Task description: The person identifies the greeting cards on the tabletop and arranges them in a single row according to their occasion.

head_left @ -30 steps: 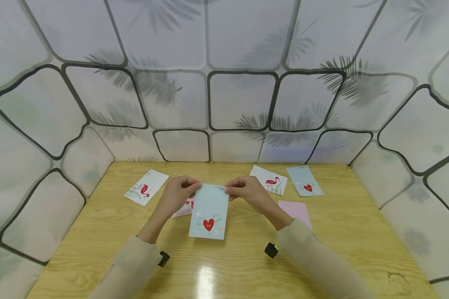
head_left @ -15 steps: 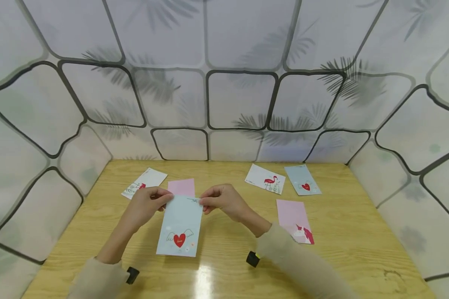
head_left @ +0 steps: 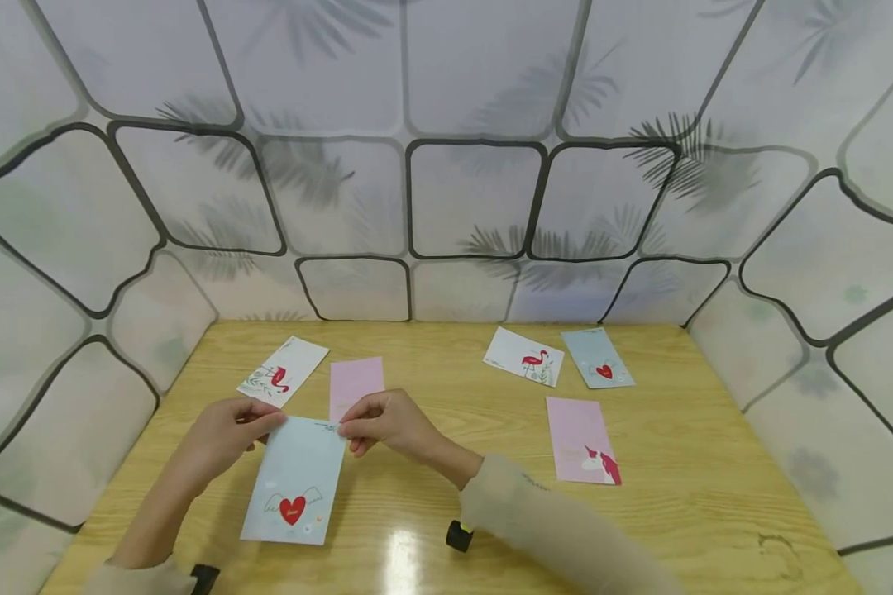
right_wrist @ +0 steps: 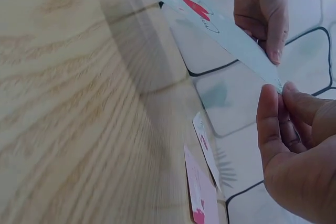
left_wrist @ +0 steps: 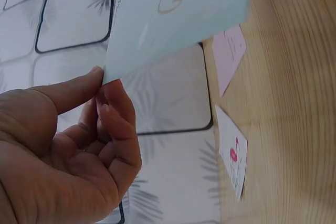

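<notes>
A light blue card (head_left: 298, 471) with a red winged heart is held by its two upper corners in the head view. My left hand (head_left: 219, 442) pinches the left corner between thumb and fingers. At the right corner, my right hand (head_left: 390, 426) pinches with thumb and forefinger. In the left wrist view the card (left_wrist: 173, 19) rises from the thumb tip, tilted and off the table. Just behind it lies a pink card (head_left: 355, 382), its lower part covered by the blue card and my right hand. A white flamingo card (head_left: 286, 370) lies beyond my left hand.
On the right of the wooden table (head_left: 446, 496) lie a second white flamingo card (head_left: 524, 357), another blue heart card (head_left: 599, 359) and a pink unicorn card (head_left: 583, 440). A patterned wall (head_left: 461, 198) encloses the back and sides.
Both hands have carried the blue card left and toward the near edge. The pink unicorn card on the right and the pink card behind have come into fuller view.
</notes>
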Demonstrator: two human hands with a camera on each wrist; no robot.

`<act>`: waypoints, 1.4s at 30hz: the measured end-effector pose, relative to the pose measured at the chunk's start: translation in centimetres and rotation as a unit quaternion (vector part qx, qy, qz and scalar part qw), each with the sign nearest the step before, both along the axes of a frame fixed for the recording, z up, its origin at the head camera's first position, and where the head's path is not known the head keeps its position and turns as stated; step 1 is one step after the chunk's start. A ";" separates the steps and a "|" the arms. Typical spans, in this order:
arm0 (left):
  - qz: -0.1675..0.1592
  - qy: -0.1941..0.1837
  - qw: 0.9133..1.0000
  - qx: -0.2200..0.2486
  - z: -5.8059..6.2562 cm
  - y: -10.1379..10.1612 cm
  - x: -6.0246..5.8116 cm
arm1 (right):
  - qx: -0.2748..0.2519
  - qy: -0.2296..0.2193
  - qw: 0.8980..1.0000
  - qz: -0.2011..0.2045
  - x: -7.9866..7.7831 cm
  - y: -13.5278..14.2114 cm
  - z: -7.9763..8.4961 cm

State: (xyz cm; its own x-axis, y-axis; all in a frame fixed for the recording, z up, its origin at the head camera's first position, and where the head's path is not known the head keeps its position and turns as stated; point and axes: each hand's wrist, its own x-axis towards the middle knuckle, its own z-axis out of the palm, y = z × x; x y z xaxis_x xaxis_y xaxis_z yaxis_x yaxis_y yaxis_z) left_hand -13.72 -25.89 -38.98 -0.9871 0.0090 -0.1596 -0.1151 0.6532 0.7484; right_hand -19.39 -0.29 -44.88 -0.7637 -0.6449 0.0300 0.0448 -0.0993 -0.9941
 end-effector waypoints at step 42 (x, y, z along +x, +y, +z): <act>0.006 -0.097 0.994 -0.044 -4.1 -9.7 1.3 | 0.190 0.077 0.979 -0.024 2.3 -11.0 -3.7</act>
